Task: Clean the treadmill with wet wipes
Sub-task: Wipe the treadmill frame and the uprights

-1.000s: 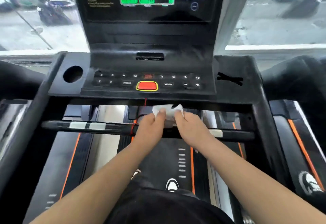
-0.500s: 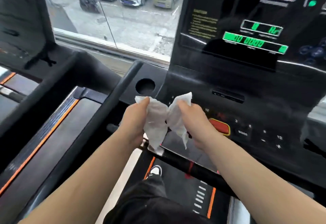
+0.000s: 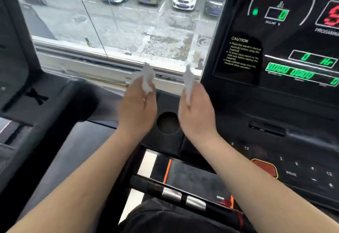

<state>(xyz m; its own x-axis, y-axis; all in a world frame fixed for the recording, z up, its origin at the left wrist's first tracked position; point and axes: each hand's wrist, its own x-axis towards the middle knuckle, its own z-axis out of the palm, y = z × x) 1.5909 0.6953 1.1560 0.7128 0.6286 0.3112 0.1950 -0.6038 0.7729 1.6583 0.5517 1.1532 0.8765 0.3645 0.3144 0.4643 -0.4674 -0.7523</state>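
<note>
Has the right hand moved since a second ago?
Yes. The right hand, gripping a white wet wipe, went left and forward: from below the red stop button to beside the round cup-holder hole.

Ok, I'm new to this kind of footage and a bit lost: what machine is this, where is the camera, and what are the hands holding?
The camera sits on the person's head and looks forward and down, so the two bare arms coming in from the bottom are their own. The black machine is a treadmill. Its console with green digits stands at the right, and a round cup hole and a red button sit on the panel below. Behind is a window onto parked cars. The left hand pinches a crumpled white wipe. The right hand holds a second white piece. The two pieces are apart.
</note>
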